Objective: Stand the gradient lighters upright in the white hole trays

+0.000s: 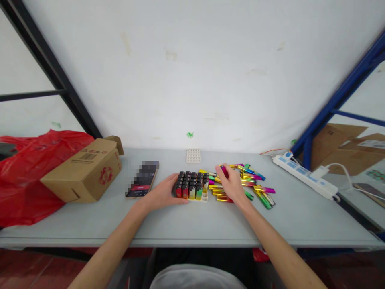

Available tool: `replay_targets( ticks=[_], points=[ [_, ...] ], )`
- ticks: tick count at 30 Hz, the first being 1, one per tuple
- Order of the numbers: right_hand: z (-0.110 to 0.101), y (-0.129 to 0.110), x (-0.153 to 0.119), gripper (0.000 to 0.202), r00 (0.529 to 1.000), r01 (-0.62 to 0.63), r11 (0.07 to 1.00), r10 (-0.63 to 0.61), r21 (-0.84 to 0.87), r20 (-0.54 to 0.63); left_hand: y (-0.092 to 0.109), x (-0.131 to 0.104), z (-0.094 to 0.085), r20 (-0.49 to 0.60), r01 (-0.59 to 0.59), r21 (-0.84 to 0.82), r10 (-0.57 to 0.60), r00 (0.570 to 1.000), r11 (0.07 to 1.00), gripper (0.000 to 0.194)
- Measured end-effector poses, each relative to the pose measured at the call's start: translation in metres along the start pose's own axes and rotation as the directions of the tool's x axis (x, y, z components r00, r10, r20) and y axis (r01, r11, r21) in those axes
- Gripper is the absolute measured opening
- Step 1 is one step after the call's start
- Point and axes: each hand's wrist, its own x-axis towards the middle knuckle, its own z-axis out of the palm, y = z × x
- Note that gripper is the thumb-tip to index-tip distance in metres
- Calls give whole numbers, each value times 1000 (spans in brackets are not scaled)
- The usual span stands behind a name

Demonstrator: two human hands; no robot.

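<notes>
Rows of lighters (192, 182) with black tops stand upright in a white tray (205, 198), which has vacant holes at its front right corner. My left hand (164, 193) is closed around the tray's left side, with the thumb along the front and the fingers behind. To the right of the tray, my right hand (231, 182) pinches a magenta lighter (224, 171) above a loose pile. The pile holds several lighters (221, 192) with shiny gold, green, purple and blue bodies, lying flat; my right hand and wrist hide some of them.
A second white tray (193, 155) lies near the wall. At left are a phone (141, 180), a cardboard box (87, 170) and a red plastic bag (30, 192). A power strip (303, 174) with cables lies at right, beside a blue metal post (307, 152).
</notes>
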Motion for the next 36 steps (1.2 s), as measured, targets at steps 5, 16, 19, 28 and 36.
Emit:
replay_targets(
  ticks=[5, 16, 19, 28, 36],
  points=[
    [-15, -10, -1, 34, 983, 84, 990, -101, 115, 155, 3, 0, 0, -3, 5, -4, -5, 1000, 1000, 85],
    [-25, -14, -47, 32, 957, 108, 994, -104, -2, 270, 5, 1, 0, -23, -28, -23, 28, 999, 999, 83],
    [-20, -7, -48, 33, 941, 144, 990, -134, -8, 312, 6, 1, 0, -25, -15, -23, 15, 1000, 1000, 84],
    [-17, -18, -21, 27, 853, 404, 860, -231, -312, 468, 0, 1, 2, -12, -23, -34, 22, 1000, 999, 84],
    [-49, 5, 1, 44, 908, 282, 903, -143, -325, 393, -1, 1, 2, -6, -2, -7, 2, 1000, 1000, 87]
  ],
)
